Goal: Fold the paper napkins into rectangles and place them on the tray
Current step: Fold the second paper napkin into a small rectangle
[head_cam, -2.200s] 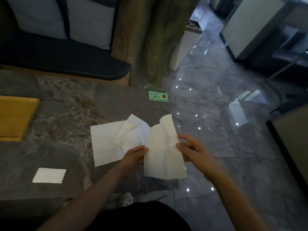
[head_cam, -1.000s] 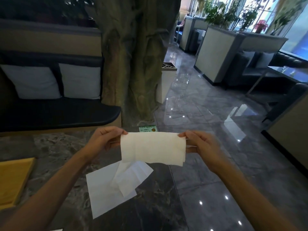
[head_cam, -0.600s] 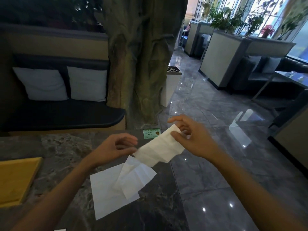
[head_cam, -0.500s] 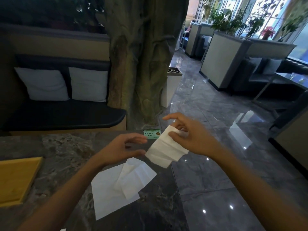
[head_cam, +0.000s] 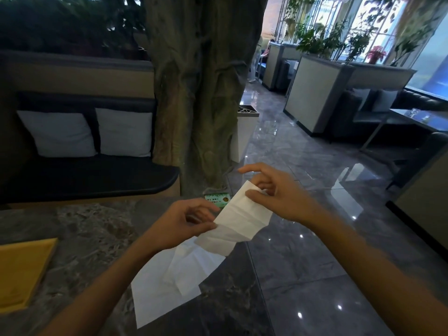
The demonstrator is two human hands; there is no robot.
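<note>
Soft paper in my fingers, stone and polish all around.

The napkin (head_cam: 238, 220) I hold is thin, matt white paper, creased into panels; the loose napkins (head_cam: 169, 284) below are the same limp tissue. The table (head_cam: 92, 229) looks like veined grey marble with a dull sheen. The tray (head_cam: 21, 270) is matt yellowish wood. The floor (head_cam: 303, 263) tiles are glossy, mirroring lights. The cushions (head_cam: 92, 133) look like pale cloth.

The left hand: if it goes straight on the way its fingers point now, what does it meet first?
Likely the folded napkin held in the air; the left hand already pinches its near edge, fingers pointing right toward it. Depth is unclear.
</note>
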